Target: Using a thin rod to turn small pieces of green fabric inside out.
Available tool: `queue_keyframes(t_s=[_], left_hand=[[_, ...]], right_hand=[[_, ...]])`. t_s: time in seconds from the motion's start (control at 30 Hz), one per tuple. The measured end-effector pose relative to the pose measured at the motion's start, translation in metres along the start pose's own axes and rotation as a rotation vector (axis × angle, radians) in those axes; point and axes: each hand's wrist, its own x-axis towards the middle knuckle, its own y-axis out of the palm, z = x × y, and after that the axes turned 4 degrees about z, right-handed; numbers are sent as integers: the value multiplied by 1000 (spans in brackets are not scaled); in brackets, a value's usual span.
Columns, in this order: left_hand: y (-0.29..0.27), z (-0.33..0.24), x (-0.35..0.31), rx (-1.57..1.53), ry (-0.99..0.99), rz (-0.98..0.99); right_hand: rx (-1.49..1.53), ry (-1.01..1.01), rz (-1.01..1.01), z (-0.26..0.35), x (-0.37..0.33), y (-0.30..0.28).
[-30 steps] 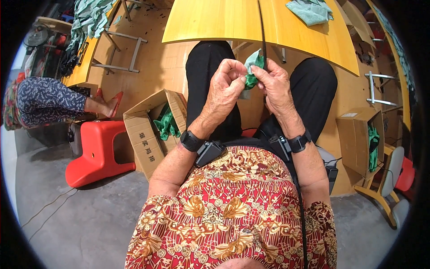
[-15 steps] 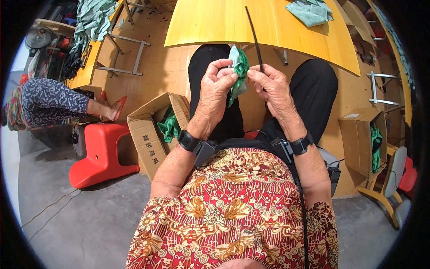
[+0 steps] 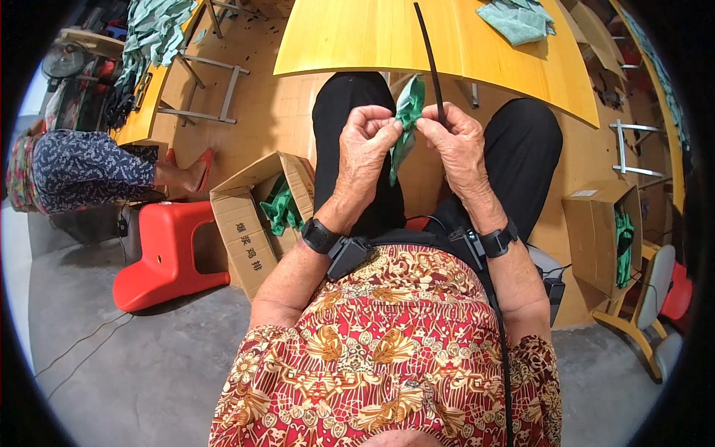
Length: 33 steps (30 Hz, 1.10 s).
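Over my lap, just off the near edge of the yellow table (image 3: 350,37), a small piece of green cloth (image 3: 410,99) is stretched upright between both hands. My left hand (image 3: 366,149) pinches its left side between thumb and fingers. With thumb and forefinger my right hand (image 3: 460,145) meets the cloth's right side. A long, thin black strip (image 3: 430,59) also sticks up out of my right hand, leaning over the table; its lower end is hidden by the fingers. The cloth is folded, with a paler face and a darker green face showing.
Folded green cloth (image 3: 516,22) lies on the table. Cardboard boxes holding green pieces stand at my left (image 3: 242,238) and right (image 3: 585,238). Beyond the left box are a red plastic chair (image 3: 167,249) and another person (image 3: 89,167). Green cloths (image 3: 153,37) cover a side table.
The green cloth has shifted right and turned from a bunched shape to a narrower one. My right fingers have closed in on it, and the black strip has swung slightly right.
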Motion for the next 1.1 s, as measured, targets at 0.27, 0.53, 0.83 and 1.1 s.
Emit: queue_keyframes(t_s=[0.27, 0.53, 0.83, 1.1], left_hand=[[-4, 2, -4, -99, -204, 63], [-10, 6, -1, -331, -257, 256], [-11, 2, -3, -228, -202, 345], [-12, 8, -5, -142, -224, 350]], right_hand=[[-20, 16, 81, 7, -1, -2], [-22, 59, 85, 0, 2, 1], [262, 178, 164, 7, 1, -3], [403, 225, 173, 0, 4, -3]])
